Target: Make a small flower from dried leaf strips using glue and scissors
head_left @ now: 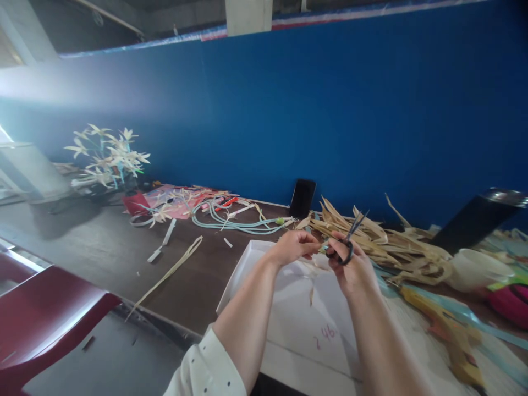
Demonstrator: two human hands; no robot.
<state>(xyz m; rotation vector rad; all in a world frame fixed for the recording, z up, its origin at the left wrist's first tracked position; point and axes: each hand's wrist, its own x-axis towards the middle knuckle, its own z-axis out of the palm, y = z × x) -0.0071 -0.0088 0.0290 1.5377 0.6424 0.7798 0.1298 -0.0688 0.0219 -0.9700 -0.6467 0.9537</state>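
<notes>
My right hand (352, 269) has its fingers in the black handles of a pair of scissors (357, 224). The blades point up and away from me. Close beside it, my left hand (293, 247) is closed in a pinch, its fingertips nearly meeting the right hand's. A small pale greenish bit shows between the two hands, too small to name. Both hands are over a white box lid (289, 305) with red handwritten marks, in which a small tan scrap (311, 297) lies. Just behind the right hand spreads a heap of dried corn husks (379, 236).
A dark phone (303, 198) leans against the blue partition (330, 110). Light-blue cords (235, 224) and a pot of husk flowers (111, 157) stand to the left. On the right are a yellow glue gun (447, 335), a white cup (478, 269) and a black flask (474, 220). A red chair (49, 319) is nearby.
</notes>
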